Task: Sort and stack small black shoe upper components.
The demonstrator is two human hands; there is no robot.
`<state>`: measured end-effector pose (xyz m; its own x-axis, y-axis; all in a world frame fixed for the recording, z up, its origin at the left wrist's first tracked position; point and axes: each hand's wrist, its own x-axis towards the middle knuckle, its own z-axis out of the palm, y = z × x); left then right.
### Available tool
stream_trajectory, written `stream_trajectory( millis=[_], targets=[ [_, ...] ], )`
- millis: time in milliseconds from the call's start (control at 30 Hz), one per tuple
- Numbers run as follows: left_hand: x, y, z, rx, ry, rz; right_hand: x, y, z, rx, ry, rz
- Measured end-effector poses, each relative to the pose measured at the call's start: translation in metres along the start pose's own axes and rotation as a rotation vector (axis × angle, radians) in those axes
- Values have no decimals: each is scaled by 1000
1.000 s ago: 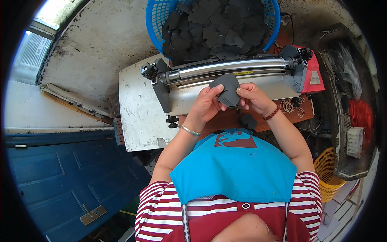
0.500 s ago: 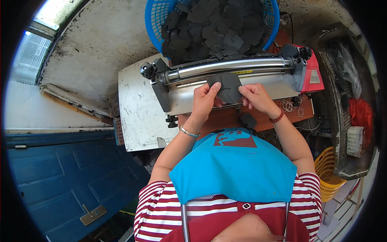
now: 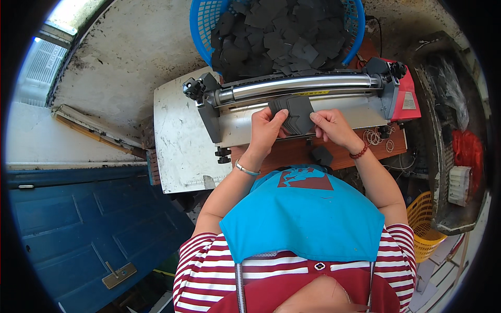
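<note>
A fanned stack of thin dark grey sheet pieces [image 3: 299, 116] is held between my two hands, over the front plate of a roller machine [image 3: 302, 87]. My left hand [image 3: 267, 128] is closed on the stack's left side, thumb on top and fingers partly hidden beneath. With thumb and fingers, my right hand [image 3: 334, 127] pinches the right edge of the top piece. Whether that piece is apart from the rest, I cannot tell. Behind the machine's metal roller, a blue basket [image 3: 197, 31] is heaped with similar dark pieces [image 3: 282, 39].
A white board [image 3: 180, 135] lies left of the machine. Beige rings [image 3: 372, 136] and a loose dark piece [image 3: 322, 155] lie near the brown tabletop's [image 3: 344, 156] front. A yellow basket [image 3: 425, 229] stands low at right, beside a grimy black trough [image 3: 443, 130]. A blue door [image 3: 78, 229] is at left.
Both hands keep their grip on the stack, with hardly any movement. The whole scene has shifted very slightly in the view.
</note>
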<state>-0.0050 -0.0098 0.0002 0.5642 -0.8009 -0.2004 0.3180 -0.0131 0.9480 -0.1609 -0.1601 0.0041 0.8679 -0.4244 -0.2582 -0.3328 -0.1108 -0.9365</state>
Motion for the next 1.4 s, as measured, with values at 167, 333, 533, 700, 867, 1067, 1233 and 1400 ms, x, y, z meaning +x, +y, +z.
stream_trajectory(
  millis=[167, 333, 533, 700, 867, 1067, 1233, 1400],
  targets=[
    [-1, 2, -6, 42, 35, 27, 1, 0, -8, -14, 21, 23],
    [1, 0, -1, 68, 12, -10, 4, -1, -9, -1, -40, -3],
    [4, -6, 2, 85, 64, 11, 2, -5, -6, -13, -45, 5],
    [3, -6, -1, 79, 57, 50, 3, -2, -11, -29, -14, 19],
    [4, -3, -19, 224, 146, 183, 12, -7, -27, -173, -34, 253],
    [1, 7, -7, 189, 103, 48, 33, -10, -22, -147, 103, 171],
    [2, 6, -7, 94, 18, -25, 20, -12, -11, -44, -52, 17],
    [2, 7, -15, 64, 48, -12, 17, -6, -36, 3, -69, 160]
  ],
)
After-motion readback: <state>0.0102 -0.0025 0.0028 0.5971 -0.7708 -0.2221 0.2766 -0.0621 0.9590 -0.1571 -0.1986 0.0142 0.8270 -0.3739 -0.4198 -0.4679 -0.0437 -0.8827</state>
